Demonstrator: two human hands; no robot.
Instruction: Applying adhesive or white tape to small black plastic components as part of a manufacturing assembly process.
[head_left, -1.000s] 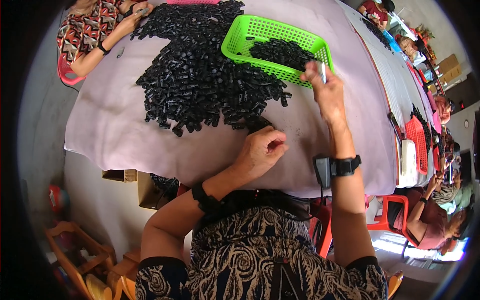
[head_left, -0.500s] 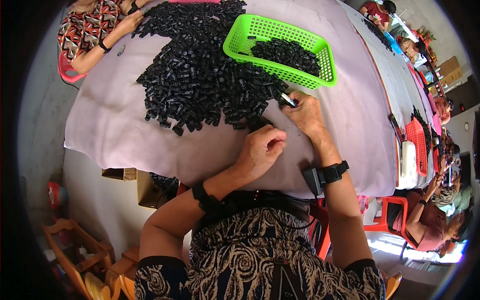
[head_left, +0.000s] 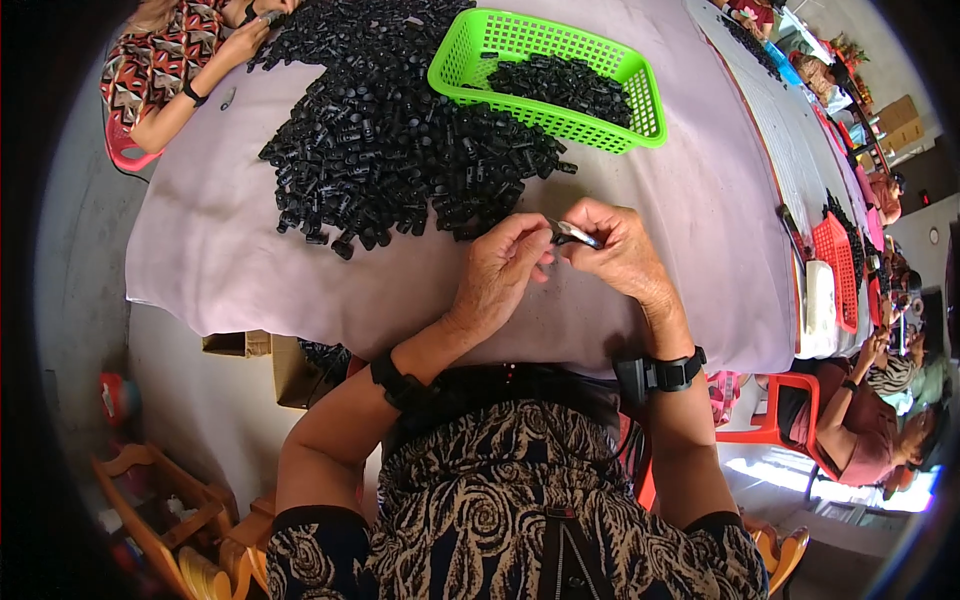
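My right hand [head_left: 618, 252] is closed around a small, shiny metal tool [head_left: 577, 235] with a dark end; its exact kind does not show. The bright end of the tool points toward my left hand [head_left: 497, 272]. There my thumb and fingers are pinched together at the tool's tip, and what they hold, if anything, is hidden. Both hands are just above the cloth, in front of a big pile of small black plastic parts [head_left: 370, 150]. Beyond my right hand stands a bright green plastic basket [head_left: 590, 140], partly filled with similar black parts.
A pinkish cloth [head_left: 250, 290] covers the table. Across at the far left, a co-worker's hand [head_left: 245, 42] works by the pile. Another table on the right bears a red basket [head_left: 835, 270] and more black parts. Red chairs [head_left: 785, 410] and wooden furniture [head_left: 170, 510] stand around.
Both hands have come together: the right moved back toward me with the metal tool, the left rose and turned to meet its tip. The pile and basket sit slightly higher in view.
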